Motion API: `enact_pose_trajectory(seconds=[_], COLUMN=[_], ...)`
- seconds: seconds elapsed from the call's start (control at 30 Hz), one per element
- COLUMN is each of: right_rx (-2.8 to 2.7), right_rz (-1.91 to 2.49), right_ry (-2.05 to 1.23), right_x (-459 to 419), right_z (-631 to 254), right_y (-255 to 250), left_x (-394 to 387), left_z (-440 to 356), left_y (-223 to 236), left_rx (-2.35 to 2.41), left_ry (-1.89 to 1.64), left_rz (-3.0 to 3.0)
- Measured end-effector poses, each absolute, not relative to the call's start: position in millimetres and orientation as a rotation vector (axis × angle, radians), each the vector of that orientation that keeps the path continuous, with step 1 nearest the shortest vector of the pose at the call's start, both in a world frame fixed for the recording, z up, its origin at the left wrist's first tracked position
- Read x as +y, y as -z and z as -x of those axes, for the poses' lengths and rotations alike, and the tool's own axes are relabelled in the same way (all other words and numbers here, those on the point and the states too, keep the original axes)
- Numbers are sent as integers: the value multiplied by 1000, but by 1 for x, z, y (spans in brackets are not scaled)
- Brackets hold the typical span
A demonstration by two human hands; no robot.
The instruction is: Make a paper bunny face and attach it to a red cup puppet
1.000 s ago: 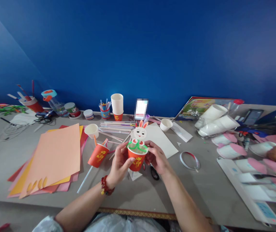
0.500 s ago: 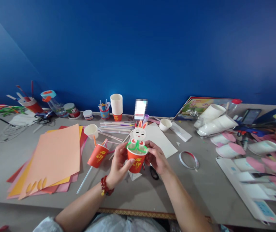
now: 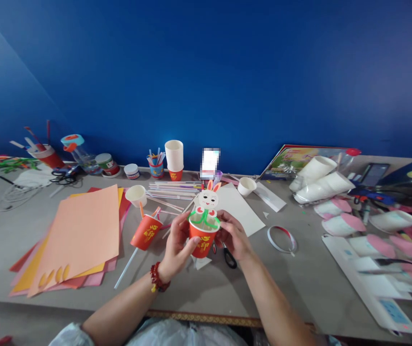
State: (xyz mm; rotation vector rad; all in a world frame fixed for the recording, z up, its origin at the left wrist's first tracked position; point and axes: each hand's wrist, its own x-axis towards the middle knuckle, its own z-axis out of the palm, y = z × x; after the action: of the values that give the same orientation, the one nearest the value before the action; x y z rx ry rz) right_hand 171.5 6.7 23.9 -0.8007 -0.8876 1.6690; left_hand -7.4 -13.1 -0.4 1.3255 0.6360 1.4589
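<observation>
The left hand's (image 3: 177,245) fingers grip a red cup (image 3: 203,246) above the surface (image 3: 206,288); the right hand's (image 3: 235,239) curl at its other side, hold unclear, probably steadying the rabbit (image 3: 209,199) at its mouth. Scissors (image 3: 231,266) lie near, perhaps for easy reach.

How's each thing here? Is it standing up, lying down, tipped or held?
Red cup: upright, in the left hand
Right hand: bent, beside the cup's rim
Rabbit face: upright, above the cup
Other red cup: tilted
White cup stack: upright
Colored paper: stacked flat
Scissors: partly hidden, open or shut unclear
Wrapped white cups: lying sideways
</observation>
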Motion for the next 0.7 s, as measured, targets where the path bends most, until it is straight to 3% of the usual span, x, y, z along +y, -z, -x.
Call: enact_pose_trajectory(seconds=[0.7], right_rx=[-869], right_rz=[741], right_ry=[-1697], right_x=[5], right_z=[-168], right_y=[-26], left_x=[-11], left_z=[9], left_y=[14], left_rx=[707], left_ry=[-1488], left_rz=[-1364])
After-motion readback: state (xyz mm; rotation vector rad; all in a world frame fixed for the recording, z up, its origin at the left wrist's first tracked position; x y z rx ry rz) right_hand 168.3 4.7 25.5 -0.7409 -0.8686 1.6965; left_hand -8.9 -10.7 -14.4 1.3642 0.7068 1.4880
